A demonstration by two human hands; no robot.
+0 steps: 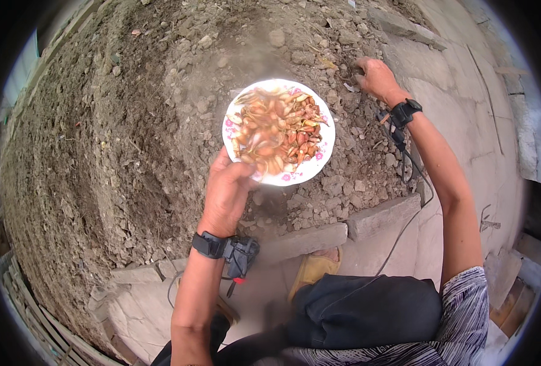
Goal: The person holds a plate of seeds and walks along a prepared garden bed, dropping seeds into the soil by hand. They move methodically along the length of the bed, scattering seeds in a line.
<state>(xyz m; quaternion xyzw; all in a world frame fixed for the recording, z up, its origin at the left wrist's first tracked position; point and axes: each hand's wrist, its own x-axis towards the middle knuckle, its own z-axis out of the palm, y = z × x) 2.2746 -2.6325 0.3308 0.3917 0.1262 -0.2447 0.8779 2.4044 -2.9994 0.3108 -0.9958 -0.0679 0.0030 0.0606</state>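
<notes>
My left hand (226, 186) grips the near left rim of a white plate (324, 149) with pink flowers, thumb on top and the other fingers underneath. The plate is held above the soil. Small reddish-brown onion bulbs (304, 137) are heaped on it, several with pale dry tips; the left part of the heap looks hazy. To the right of the plate, my right hand (380, 79) reaches down to the crumbly soil (154, 91) near the bed's right edge. Its fingers are curled together at the ground; what they hold, if anything, is hidden.
Stone blocks (380, 216) edge the soil bed at the near side and the right. Paving (484, 116) runs along the right. Straps with small dark devices (241, 253) sit on both wrists, and a thin cable (398, 238) hangs from the right one. A yellow shoe (313, 271) stands at the edging.
</notes>
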